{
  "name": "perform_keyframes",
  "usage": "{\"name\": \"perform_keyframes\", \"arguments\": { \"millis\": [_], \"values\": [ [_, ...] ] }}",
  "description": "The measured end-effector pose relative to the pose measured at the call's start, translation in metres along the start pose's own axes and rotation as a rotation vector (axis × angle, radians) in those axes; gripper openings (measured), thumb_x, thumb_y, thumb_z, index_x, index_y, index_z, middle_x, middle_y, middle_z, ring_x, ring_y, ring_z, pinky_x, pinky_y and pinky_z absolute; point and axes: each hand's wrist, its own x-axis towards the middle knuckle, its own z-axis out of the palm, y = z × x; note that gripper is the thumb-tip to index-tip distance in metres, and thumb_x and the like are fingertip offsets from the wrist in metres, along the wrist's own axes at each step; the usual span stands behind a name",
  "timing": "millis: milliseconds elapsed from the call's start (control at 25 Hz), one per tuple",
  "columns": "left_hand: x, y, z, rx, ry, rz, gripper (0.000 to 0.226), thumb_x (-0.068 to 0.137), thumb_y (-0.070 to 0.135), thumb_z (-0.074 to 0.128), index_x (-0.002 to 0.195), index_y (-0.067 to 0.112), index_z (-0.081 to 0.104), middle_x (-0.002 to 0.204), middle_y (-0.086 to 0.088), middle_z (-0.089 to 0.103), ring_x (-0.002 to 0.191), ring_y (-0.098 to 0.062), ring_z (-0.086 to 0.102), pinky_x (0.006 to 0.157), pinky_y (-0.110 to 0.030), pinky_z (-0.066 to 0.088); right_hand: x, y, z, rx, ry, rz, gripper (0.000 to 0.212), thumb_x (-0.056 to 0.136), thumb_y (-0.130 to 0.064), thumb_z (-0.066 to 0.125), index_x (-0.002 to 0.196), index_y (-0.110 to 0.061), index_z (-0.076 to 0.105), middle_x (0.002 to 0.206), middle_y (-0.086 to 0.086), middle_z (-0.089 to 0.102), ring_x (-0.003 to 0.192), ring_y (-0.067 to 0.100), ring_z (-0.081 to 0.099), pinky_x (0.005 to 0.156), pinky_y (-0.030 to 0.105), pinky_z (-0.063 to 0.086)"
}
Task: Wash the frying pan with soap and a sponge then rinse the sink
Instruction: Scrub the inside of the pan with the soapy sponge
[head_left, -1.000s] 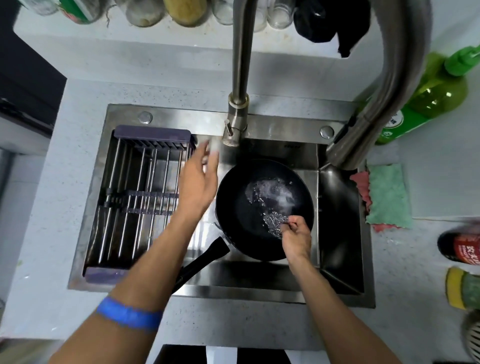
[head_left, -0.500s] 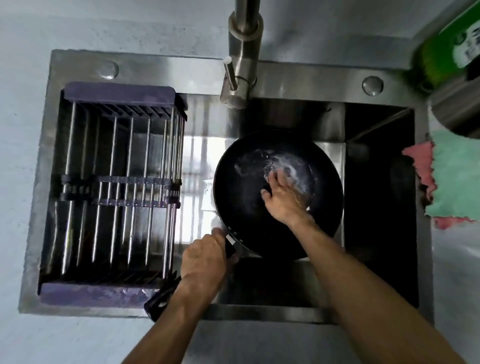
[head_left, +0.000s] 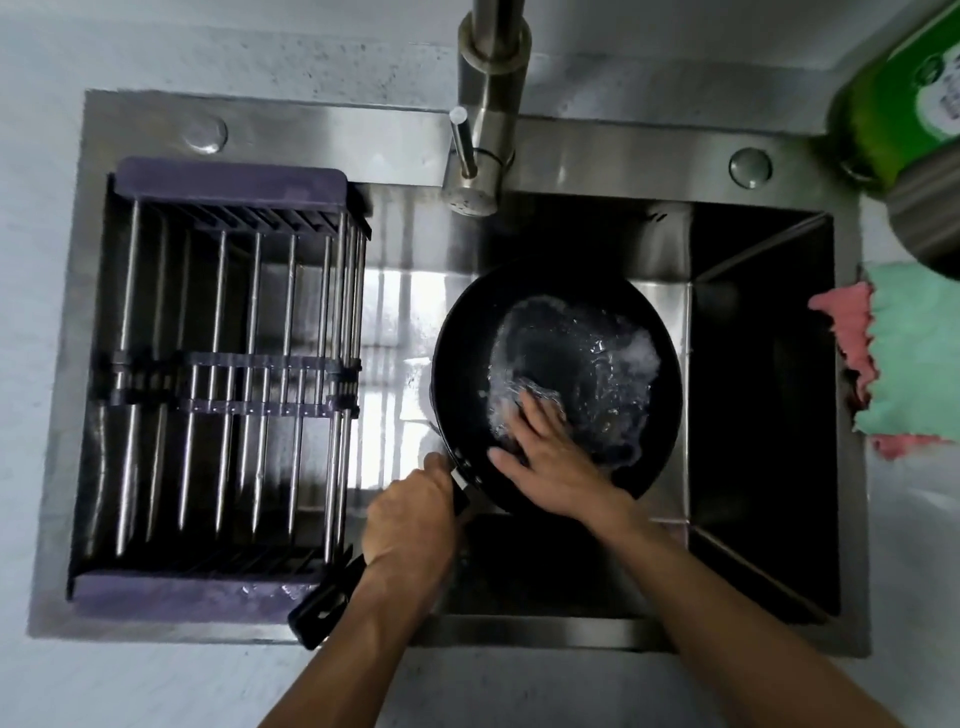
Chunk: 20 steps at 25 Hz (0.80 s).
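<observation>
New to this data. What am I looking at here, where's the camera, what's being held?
There is no robot: a person works with bare hands, and the one camera sits on their head, looking down, so the arms enter from the bottom edge.

Below is a steel sink with a faucet at the back. A black frying pan sits in the basin with soapy water in it.

The left hand grips the pan handle. The right hand presses a metallic scrubber against the pan's inside, fingers fairly straight.

A purple-ended drying rack spans the sink's left part. On the counter to the right lie a green cloth over a pink one, and a green bottle.
</observation>
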Motion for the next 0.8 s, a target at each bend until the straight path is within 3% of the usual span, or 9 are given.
{"name": "perform_keyframes", "arguments": {
  "millis": [40,120,240,320,400,560,640,720,800],
  "values": [
    [0.001,-0.001,0.002,0.004,0.006,0.007,0.030,0.095,0.030,0.058,0.116,0.017,0.042,0.101,-0.001,0.066,0.095,-0.022,0.067,0.071,-0.032,0.051,0.020,-0.002,-0.009,0.050,0.023,-0.039,0.069,0.103,-0.057,0.031,0.160,-0.035,0.000,0.166,-0.008,-0.021,0.151,0.017,-0.024,0.125,0.044,-0.005],
    [0.004,-0.001,0.004,-0.026,0.008,0.004,0.032,0.094,0.033,0.061,0.114,0.017,0.043,0.100,-0.001,0.065,0.094,-0.022,0.067,0.072,-0.033,0.051,0.041,0.014,-0.043,-0.010,0.080,0.089,0.066,0.104,-0.058,0.025,0.160,-0.035,-0.002,0.166,-0.007,-0.021,0.152,0.017,-0.023,0.124,0.042,-0.007],
    [0.003,-0.002,0.003,-0.034,0.027,-0.002,0.032,0.093,0.030,0.063,0.115,0.017,0.044,0.099,-0.001,0.066,0.093,-0.022,0.067,0.073,-0.033,0.052,0.002,0.036,-0.024,-0.104,0.046,0.208,0.069,0.104,-0.057,0.026,0.162,-0.024,0.006,0.168,0.004,-0.015,0.154,0.025,-0.015,0.123,0.040,-0.005],
    [0.003,-0.001,0.003,-0.011,0.024,0.003,0.031,0.093,0.028,0.061,0.115,0.017,0.044,0.102,-0.002,0.066,0.095,-0.023,0.067,0.072,-0.033,0.050,-0.002,-0.003,0.006,0.028,-0.035,0.020,0.065,0.106,-0.050,0.031,0.161,-0.020,0.015,0.168,0.006,-0.012,0.154,0.024,-0.015,0.121,0.034,-0.008],
    [0.004,-0.001,0.003,-0.018,0.009,0.003,0.034,0.092,0.033,0.062,0.115,0.017,0.044,0.103,-0.002,0.066,0.097,-0.024,0.066,0.071,-0.033,0.047,0.034,-0.015,-0.020,0.177,-0.023,-0.066,0.062,0.108,-0.043,0.031,0.161,-0.016,0.013,0.168,0.004,-0.012,0.153,0.021,-0.017,0.119,0.028,-0.011],
    [0.004,-0.002,0.001,-0.037,0.009,-0.009,0.033,0.091,0.034,0.064,0.113,0.017,0.045,0.100,-0.002,0.066,0.092,-0.024,0.066,0.067,-0.032,0.046,0.012,0.040,-0.046,0.022,0.020,0.203,0.068,0.105,-0.056,0.025,0.162,-0.024,0.003,0.166,-0.004,-0.022,0.152,0.016,-0.022,0.123,0.040,-0.007],
    [0.002,-0.001,0.002,-0.014,0.012,-0.019,0.031,0.092,0.030,0.063,0.112,0.017,0.044,0.100,-0.003,0.066,0.093,-0.024,0.067,0.068,-0.033,0.047,-0.007,0.004,-0.008,0.066,-0.104,0.098,0.067,0.106,-0.053,0.027,0.162,-0.026,0.002,0.165,-0.004,-0.024,0.152,0.019,-0.023,0.122,0.038,-0.009],
    [0.005,-0.001,0.004,0.010,0.007,-0.015,0.031,0.093,0.031,0.062,0.113,0.017,0.044,0.101,-0.003,0.066,0.094,-0.024,0.067,0.067,-0.032,0.046,0.024,-0.016,-0.015,0.214,-0.096,-0.039,0.062,0.107,-0.051,0.025,0.161,-0.028,0.006,0.165,-0.006,-0.022,0.151,0.017,-0.023,0.120,0.037,-0.011],
    [0.008,-0.001,0.006,-0.001,-0.004,-0.021,0.031,0.092,0.032,0.063,0.113,0.017,0.045,0.100,-0.002,0.066,0.093,-0.024,0.067,0.066,-0.031,0.044,0.044,0.005,-0.056,0.184,-0.011,0.059,0.061,0.106,-0.054,0.022,0.160,-0.029,0.010,0.166,-0.008,-0.021,0.151,0.014,-0.023,0.121,0.041,-0.010]
  ]
}}
